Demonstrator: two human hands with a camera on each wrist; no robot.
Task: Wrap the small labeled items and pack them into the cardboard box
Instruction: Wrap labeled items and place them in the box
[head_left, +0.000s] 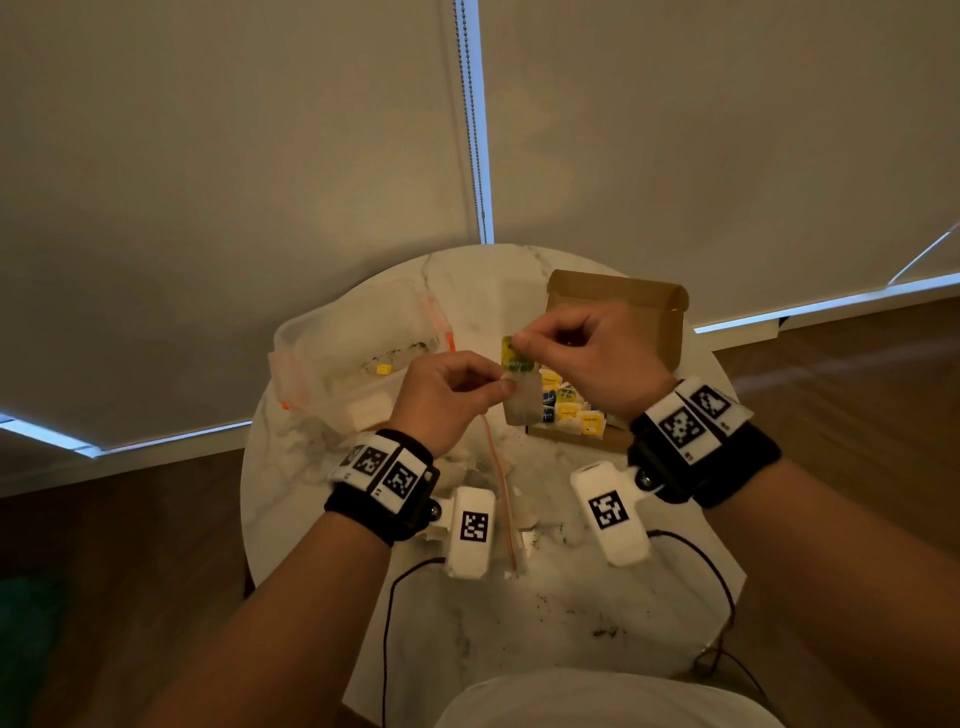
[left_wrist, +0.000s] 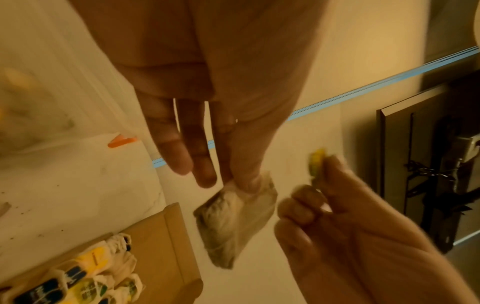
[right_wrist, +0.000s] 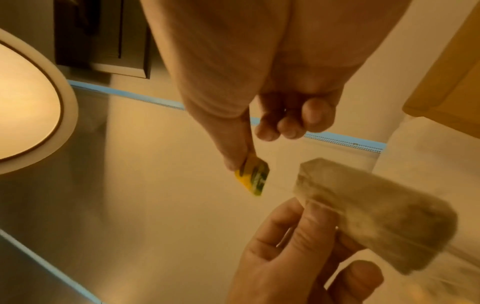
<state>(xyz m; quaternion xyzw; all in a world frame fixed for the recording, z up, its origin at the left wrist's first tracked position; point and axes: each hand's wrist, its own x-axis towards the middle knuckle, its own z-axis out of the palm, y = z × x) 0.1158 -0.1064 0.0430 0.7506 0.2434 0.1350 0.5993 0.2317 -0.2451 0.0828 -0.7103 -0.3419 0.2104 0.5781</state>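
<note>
Above the round marble table, my left hand (head_left: 457, 387) pinches the top corner of a pale tea bag (head_left: 522, 402), which hangs down from thumb and forefinger. The same tea bag (left_wrist: 233, 222) shows greyish contents in the left wrist view, blurred. My right hand (head_left: 571, 343) pinches the bag's yellow-green paper tag (head_left: 511, 353) just above and right of it. In the right wrist view the tag (right_wrist: 255, 179) sits between thumb and forefinger, near the tea bag (right_wrist: 369, 214). The open cardboard box (head_left: 660, 332) lies behind my hands, holding several tagged tea bags (head_left: 569, 402).
A clear plastic zip bag with orange edging (head_left: 358, 343) lies on the table's left part, with a small yellow tag (head_left: 383, 369) inside. Torn paper scraps and crumbs (head_left: 605, 631) litter the marble table (head_left: 545, 623). Black cables (head_left: 711, 566) trail off the near edge.
</note>
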